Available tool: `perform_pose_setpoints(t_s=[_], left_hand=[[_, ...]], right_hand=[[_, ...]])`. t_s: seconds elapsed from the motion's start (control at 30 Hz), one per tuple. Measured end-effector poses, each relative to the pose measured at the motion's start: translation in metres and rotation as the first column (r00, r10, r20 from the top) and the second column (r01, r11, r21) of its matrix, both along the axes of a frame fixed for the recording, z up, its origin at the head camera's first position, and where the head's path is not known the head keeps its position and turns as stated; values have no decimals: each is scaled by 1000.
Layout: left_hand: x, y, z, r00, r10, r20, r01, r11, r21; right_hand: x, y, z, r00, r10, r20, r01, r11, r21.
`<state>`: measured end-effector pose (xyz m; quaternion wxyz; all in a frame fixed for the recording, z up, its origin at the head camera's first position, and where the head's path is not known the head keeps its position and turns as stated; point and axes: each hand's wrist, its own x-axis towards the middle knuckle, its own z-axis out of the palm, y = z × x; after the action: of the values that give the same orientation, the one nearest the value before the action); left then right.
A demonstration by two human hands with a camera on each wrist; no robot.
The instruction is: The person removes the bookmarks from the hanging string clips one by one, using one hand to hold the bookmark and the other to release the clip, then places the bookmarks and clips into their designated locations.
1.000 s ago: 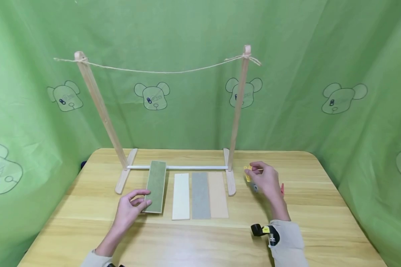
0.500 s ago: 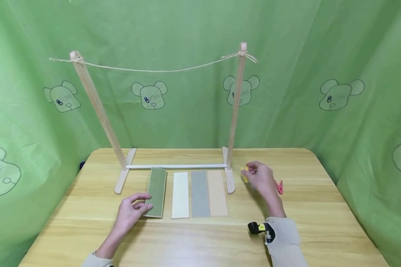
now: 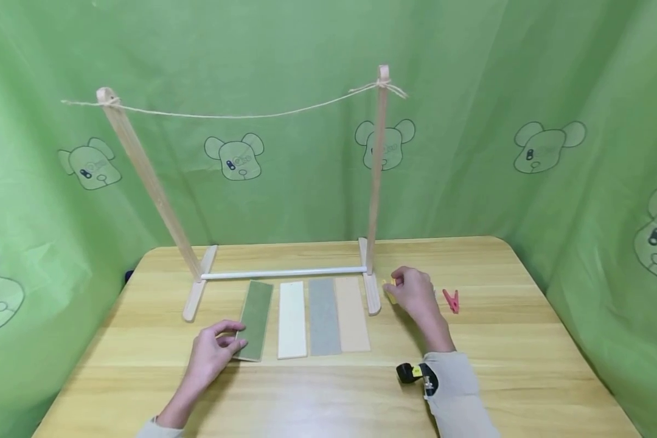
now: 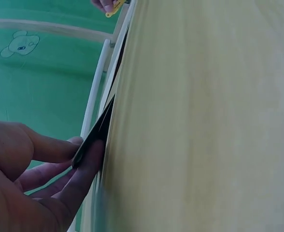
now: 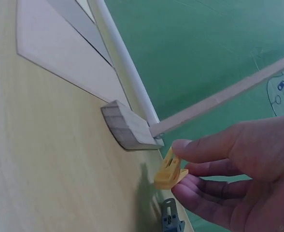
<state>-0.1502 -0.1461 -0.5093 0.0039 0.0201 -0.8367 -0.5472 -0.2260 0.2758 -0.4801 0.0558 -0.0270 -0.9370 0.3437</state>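
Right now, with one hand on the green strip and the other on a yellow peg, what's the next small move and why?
Probably lift the green strip off the table. The left hand pinches its near corner, already raised in the left wrist view, while the right hand holds the yellow peg. The string hangs bare.

green strip (image 3: 254, 319) drawn nearer by left hand (image 3: 213, 353), right hand (image 3: 413, 293) shifted off red peg (image 3: 451, 300)

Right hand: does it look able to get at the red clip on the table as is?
Probably yes. The red clip lies in the open on the table, just beside the right hand, with nothing between them. But that hand already pinches a yellow clip, so its grip is occupied.
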Motion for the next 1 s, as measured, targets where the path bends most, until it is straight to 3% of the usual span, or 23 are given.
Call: perform_pose_setpoints(t_s=[0.17, 0.3, 0.7, 1.0], left_hand=[[0, 1, 2, 999, 14, -38, -17, 996, -88], [-2, 2, 3, 1000, 23, -18, -24, 995, -99], [-6, 2, 10, 997, -75, -22, 66, 962, -264], [-6, 2, 10, 985, -141, -99, 78, 879, -471]], right_hand=[[0, -7, 0, 1000, -3, -10, 4, 999, 48], [-1, -10, 0, 1000, -4, -23, 6, 997, 73], [-3, -13, 0, 999, 4, -50, 2, 991, 131], [0, -10, -7, 1000, -18, -14, 19, 995, 100]])
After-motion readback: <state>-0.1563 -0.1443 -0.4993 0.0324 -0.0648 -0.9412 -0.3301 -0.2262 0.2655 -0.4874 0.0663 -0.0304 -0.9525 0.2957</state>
